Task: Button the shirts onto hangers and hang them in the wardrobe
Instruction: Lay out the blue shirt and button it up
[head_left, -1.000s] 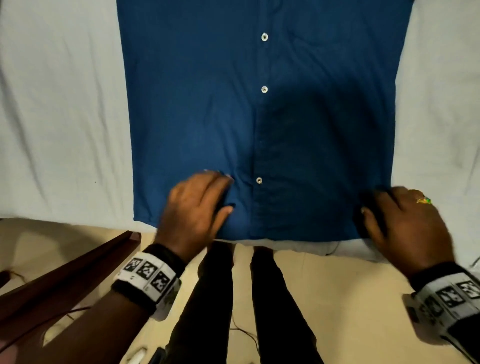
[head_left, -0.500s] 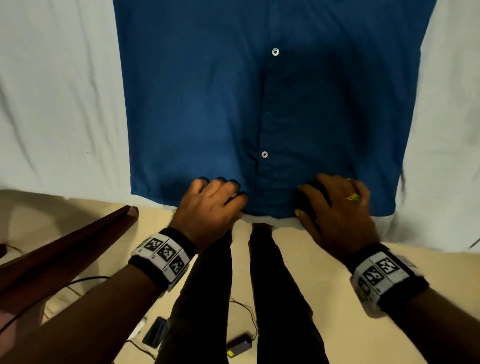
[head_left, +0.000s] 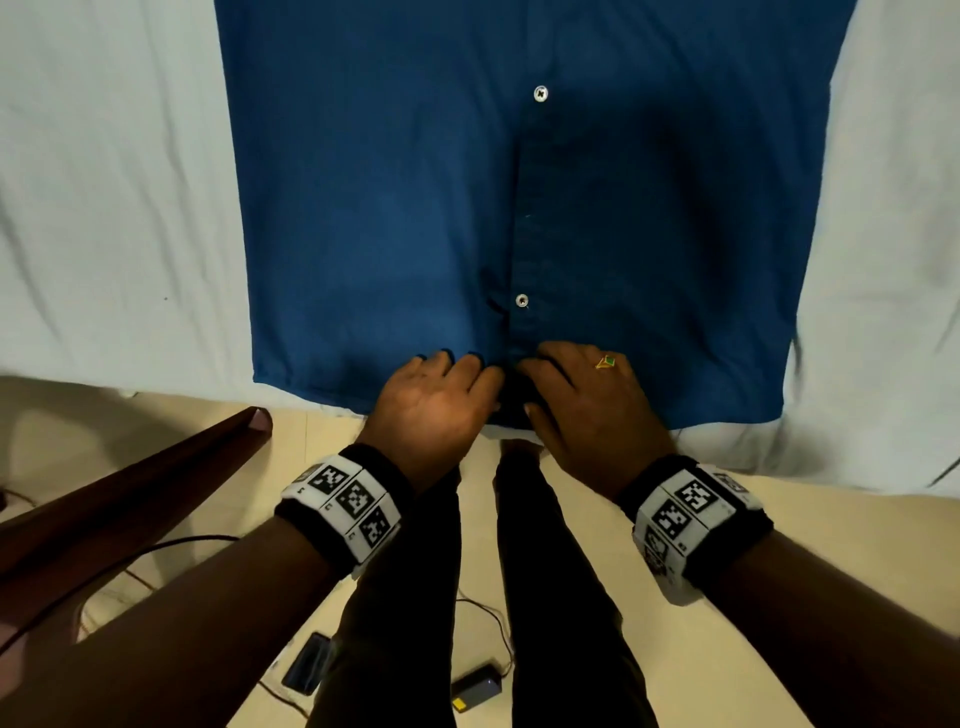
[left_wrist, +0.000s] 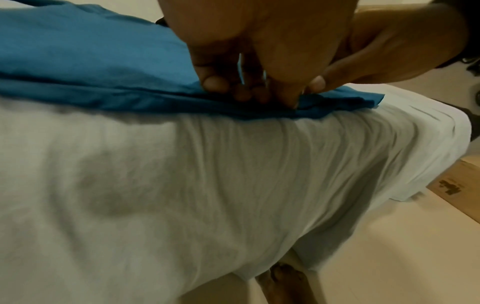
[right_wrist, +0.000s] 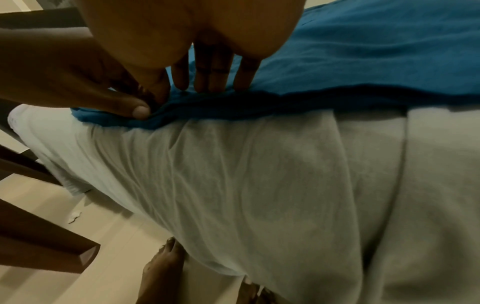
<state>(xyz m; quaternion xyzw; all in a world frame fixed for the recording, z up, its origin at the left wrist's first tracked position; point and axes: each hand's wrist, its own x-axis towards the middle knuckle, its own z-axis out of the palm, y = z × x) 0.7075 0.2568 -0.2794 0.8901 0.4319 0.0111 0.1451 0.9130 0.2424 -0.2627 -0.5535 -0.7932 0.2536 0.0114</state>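
Shirt (head_left: 395, 208) flat on bed (head_left: 104, 208) — upper buttons done, both hands (head_left: 519, 400) pinching hem placket; hanging still left

1. The shirt (head_left: 395, 197) is deep blue with white buttons (head_left: 522, 300).
2. The bed sheet (head_left: 104, 208) is plain white.
3. The wristbands (head_left: 345, 501) are black, with white panels of black square-patterned markers.
4. The ring (head_left: 605, 361) is gold with a green stone.
5. The floor (head_left: 597, 519) is cream.

Left hand (left_wrist: 249, 51) fingers seemingly pinching blue shirt (left_wrist: 91, 67) hem, right hand (left_wrist: 384, 51) thumb alongside, white sheet (left_wrist: 207, 185) below
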